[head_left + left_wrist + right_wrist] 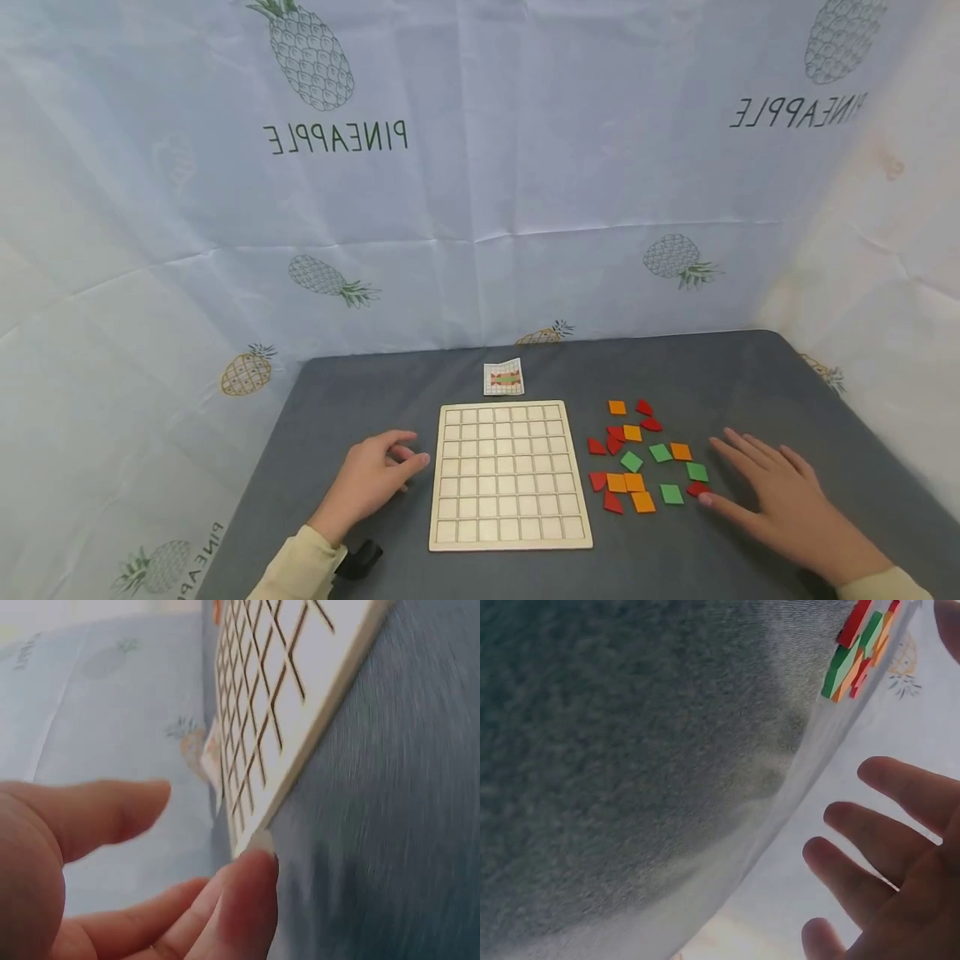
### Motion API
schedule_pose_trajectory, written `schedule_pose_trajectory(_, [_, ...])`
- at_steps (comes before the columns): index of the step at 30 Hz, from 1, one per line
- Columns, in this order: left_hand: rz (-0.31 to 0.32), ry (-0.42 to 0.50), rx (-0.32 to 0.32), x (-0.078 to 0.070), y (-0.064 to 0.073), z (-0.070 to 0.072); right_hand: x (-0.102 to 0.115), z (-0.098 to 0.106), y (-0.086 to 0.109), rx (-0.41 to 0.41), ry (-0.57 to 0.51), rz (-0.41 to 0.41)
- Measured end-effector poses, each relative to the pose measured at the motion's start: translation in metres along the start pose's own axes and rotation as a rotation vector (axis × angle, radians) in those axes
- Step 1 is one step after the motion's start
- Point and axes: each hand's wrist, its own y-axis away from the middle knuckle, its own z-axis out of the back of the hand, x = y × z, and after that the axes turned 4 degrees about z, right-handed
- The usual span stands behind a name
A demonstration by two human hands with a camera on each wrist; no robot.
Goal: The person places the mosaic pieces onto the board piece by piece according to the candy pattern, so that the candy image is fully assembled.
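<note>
A square wooden grid board (498,471) lies flat on the dark grey table. Beside its left edge is my left hand (372,475), fingers loosely bent, nothing held; in the left wrist view thumb and fingers stand apart near the board's edge (300,754). Right of the board lie scattered flat pieces: orange squares (642,502), green squares (671,494) and red pieces (612,502) with a curved side. My right hand (780,500) is spread just right of them, thumb tip close to a red piece (697,489). In the right wrist view its fingers (862,825) are apart and hold nothing.
A small printed card (503,378) with a red and green pattern on a grid lies behind the board. The grey table (360,383) has rounded back corners. A white cloth (480,183) with pineapple prints hangs behind and at both sides.
</note>
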Motion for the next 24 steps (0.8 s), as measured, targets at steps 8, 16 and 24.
schedule_pose_trajectory(8, [0.103, 0.240, 0.039, -0.005, -0.008, -0.014, 0.018, 0.008, -0.021, -0.030, -0.089, 0.132])
schedule_pose_trajectory(16, [0.188, 0.312, 0.046, -0.003, -0.014, -0.022, 0.039, 0.012, -0.065, 0.063, -0.190, 0.209])
schedule_pose_trajectory(24, [0.190, 0.326, 0.067, -0.001, -0.016, -0.027, 0.058, 0.004, -0.104, 0.131, -0.139, 0.328])
